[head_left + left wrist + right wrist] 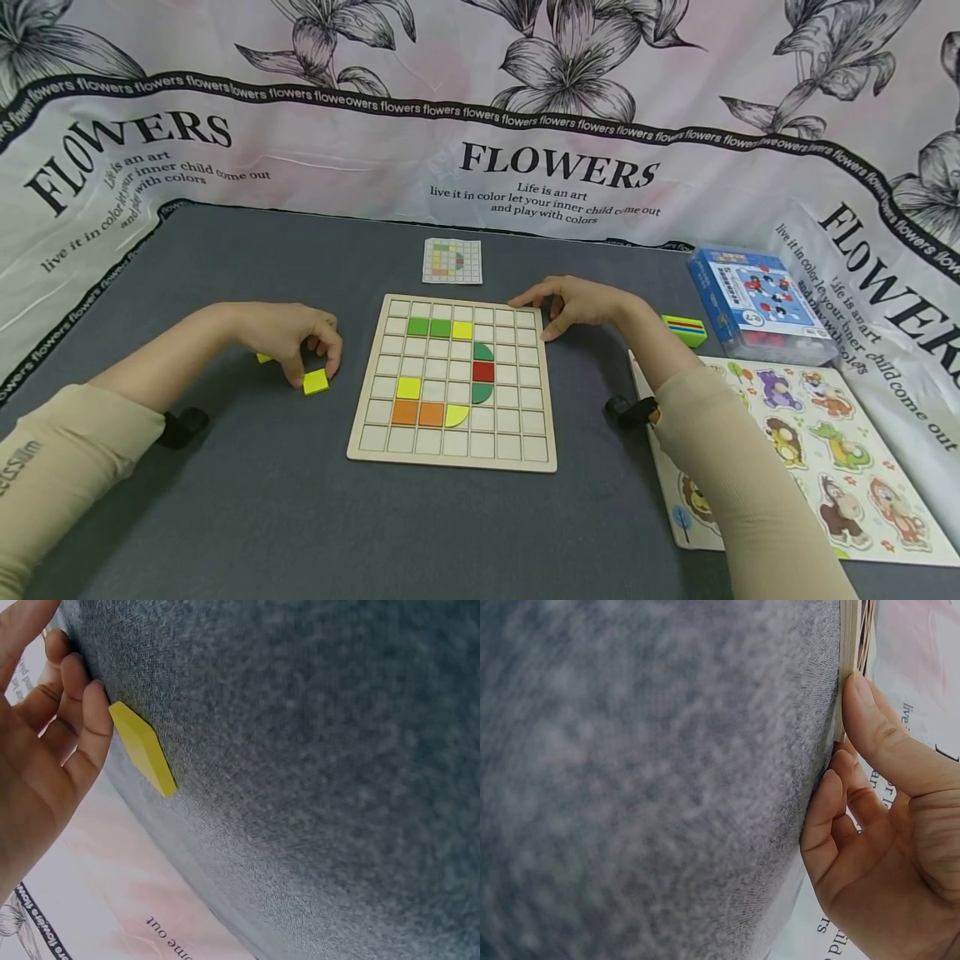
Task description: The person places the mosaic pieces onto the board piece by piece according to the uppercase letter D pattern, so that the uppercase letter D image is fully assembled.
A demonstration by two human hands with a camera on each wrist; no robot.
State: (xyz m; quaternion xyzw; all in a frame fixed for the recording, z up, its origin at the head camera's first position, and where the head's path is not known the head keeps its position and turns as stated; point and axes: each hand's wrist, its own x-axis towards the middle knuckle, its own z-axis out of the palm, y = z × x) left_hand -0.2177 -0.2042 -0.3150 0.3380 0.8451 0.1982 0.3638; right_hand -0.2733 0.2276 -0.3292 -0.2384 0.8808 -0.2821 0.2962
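A small yellow square block (316,382) is pinched between the thumb and a finger of my left hand (288,333), low over the grey table left of the board. Another yellow block (264,358) lies partly hidden under that hand; a yellow block (142,750) shows beside the outer fingers in the left wrist view. My right hand (577,302) holds the far right corner of the wooden grid board (450,464), thumb on its side edge and a finger along the top edge. Green, yellow, red and orange pieces (417,412) sit in some squares.
A small pattern card (452,262) lies behind the board. To the right are a blue-lidded plastic box (761,300), a striped block stack (683,331) and an animal puzzle board (825,442), partly under the right forearm. A flower-print sheet (360,167) rises behind the table.
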